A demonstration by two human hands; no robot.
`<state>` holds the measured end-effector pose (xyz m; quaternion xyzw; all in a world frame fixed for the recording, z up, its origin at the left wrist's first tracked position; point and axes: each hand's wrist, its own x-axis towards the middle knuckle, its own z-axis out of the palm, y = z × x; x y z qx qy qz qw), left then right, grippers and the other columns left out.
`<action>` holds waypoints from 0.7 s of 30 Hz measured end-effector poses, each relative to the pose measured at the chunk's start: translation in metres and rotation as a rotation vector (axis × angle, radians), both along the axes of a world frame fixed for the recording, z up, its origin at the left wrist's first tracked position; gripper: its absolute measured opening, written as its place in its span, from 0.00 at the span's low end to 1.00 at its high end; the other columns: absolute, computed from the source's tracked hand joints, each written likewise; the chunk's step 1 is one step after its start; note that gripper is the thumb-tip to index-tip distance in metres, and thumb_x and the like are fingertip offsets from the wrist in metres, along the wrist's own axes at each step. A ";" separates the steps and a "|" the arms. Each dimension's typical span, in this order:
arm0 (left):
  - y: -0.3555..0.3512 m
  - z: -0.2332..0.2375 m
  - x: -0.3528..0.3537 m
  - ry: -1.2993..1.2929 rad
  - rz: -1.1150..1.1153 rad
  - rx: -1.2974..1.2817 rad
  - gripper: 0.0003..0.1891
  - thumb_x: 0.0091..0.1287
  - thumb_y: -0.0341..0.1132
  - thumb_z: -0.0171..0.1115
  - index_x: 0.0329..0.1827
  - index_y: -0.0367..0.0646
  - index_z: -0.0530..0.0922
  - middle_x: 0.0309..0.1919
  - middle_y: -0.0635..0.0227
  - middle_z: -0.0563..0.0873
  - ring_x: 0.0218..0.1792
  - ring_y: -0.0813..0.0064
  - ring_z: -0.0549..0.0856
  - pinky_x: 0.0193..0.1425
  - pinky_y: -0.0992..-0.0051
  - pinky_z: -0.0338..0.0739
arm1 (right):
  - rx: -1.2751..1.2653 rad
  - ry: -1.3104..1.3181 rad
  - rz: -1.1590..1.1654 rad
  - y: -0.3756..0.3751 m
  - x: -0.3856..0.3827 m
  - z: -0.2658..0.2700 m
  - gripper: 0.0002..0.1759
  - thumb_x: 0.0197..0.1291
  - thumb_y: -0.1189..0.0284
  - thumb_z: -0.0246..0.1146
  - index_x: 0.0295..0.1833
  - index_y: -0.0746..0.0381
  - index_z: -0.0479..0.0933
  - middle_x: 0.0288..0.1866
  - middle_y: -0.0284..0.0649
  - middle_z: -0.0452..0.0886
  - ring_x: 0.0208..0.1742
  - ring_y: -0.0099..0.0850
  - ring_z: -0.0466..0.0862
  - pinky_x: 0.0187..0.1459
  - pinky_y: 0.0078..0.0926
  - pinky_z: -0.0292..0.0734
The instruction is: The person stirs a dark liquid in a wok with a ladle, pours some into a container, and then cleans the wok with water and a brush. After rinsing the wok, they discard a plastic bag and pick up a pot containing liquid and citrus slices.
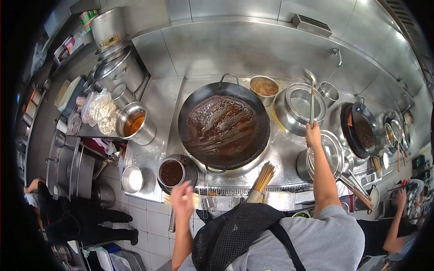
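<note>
My right hand (313, 134) is closed round the handle of a long metal ladle (312, 104), whose bowl is raised over the pots at the back right. Near the front left edge of the stove, my left hand (182, 202) is in the air with its fingers apart, slightly blurred. Just behind it stands a pot of dark sauce (172, 173) on a round burner. A large black wok (190, 104) with two loop handles sits in the middle, a thick dark brown sauce (221, 126) coating its inside.
A pot of brown liquid (264, 86), a lidded pot (304, 106) and strainers (326, 153) surround the wok. A bamboo brush (262, 180) lies at the front edge. Left are an amber-liquid pot (134, 123) and white cup (132, 179). Other people stand far left (68, 217) and right (395, 226).
</note>
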<state>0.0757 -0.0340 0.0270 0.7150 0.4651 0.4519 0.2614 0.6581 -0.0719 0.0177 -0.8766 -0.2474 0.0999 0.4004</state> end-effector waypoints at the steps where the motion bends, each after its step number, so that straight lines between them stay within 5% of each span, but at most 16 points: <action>1: 0.009 0.000 0.026 0.048 -0.121 0.081 0.10 0.67 0.27 0.66 0.49 0.39 0.86 0.39 0.59 0.86 0.40 0.62 0.84 0.49 0.66 0.78 | 0.054 0.078 -0.005 -0.002 0.016 -0.017 0.22 0.72 0.66 0.58 0.64 0.70 0.70 0.27 0.46 0.79 0.22 0.37 0.82 0.24 0.37 0.78; 2: 0.016 -0.002 0.050 0.097 -0.240 0.163 0.10 0.68 0.27 0.66 0.50 0.40 0.86 0.41 0.58 0.86 0.42 0.60 0.84 0.52 0.65 0.78 | 0.107 0.156 -0.010 -0.005 0.027 -0.027 0.19 0.72 0.68 0.59 0.60 0.70 0.71 0.22 0.40 0.76 0.16 0.30 0.77 0.16 0.31 0.74; 3: 0.021 -0.005 0.071 0.149 -0.273 0.216 0.10 0.66 0.28 0.67 0.50 0.40 0.86 0.42 0.58 0.85 0.43 0.57 0.84 0.55 0.63 0.77 | 0.184 0.437 -0.010 -0.005 0.025 -0.017 0.15 0.73 0.71 0.58 0.57 0.70 0.68 0.21 0.37 0.72 0.16 0.28 0.75 0.18 0.28 0.75; 4: 0.025 -0.011 0.087 0.200 -0.302 0.271 0.11 0.65 0.29 0.67 0.49 0.41 0.86 0.42 0.58 0.85 0.44 0.55 0.83 0.57 0.60 0.76 | 0.186 0.429 -0.007 -0.006 0.037 -0.012 0.15 0.73 0.71 0.58 0.57 0.70 0.68 0.21 0.37 0.72 0.16 0.28 0.75 0.18 0.28 0.75; 6: 0.033 -0.026 0.103 0.243 -0.339 0.229 0.11 0.66 0.31 0.67 0.50 0.42 0.85 0.42 0.59 0.85 0.46 0.55 0.83 0.58 0.59 0.75 | 1.237 1.895 -0.083 -0.011 0.065 -0.005 0.15 0.74 0.72 0.55 0.58 0.70 0.64 0.23 0.35 0.72 0.18 0.25 0.74 0.19 0.23 0.73; 7: 0.036 -0.034 0.109 0.292 -0.383 0.181 0.11 0.67 0.33 0.66 0.50 0.42 0.85 0.43 0.59 0.86 0.47 0.55 0.83 0.59 0.57 0.74 | 1.401 1.986 -0.037 -0.014 0.050 0.014 0.18 0.74 0.75 0.53 0.61 0.72 0.59 0.24 0.34 0.71 0.19 0.23 0.73 0.21 0.21 0.74; 14: 0.042 -0.055 0.106 0.513 -0.442 0.065 0.08 0.71 0.35 0.62 0.48 0.44 0.83 0.41 0.61 0.87 0.48 0.57 0.85 0.55 0.58 0.73 | 1.407 2.148 0.109 -0.045 -0.030 0.073 0.19 0.74 0.75 0.53 0.62 0.78 0.62 0.27 0.35 0.71 0.21 0.23 0.74 0.24 0.22 0.75; 21: 0.043 -0.051 0.088 0.277 -0.494 0.116 0.10 0.70 0.32 0.63 0.51 0.42 0.83 0.47 0.58 0.84 0.51 0.54 0.83 0.60 0.58 0.73 | 1.311 2.193 0.400 -0.103 -0.159 0.127 0.26 0.79 0.69 0.48 0.70 0.81 0.60 0.31 0.36 0.70 0.22 0.23 0.74 0.24 0.23 0.73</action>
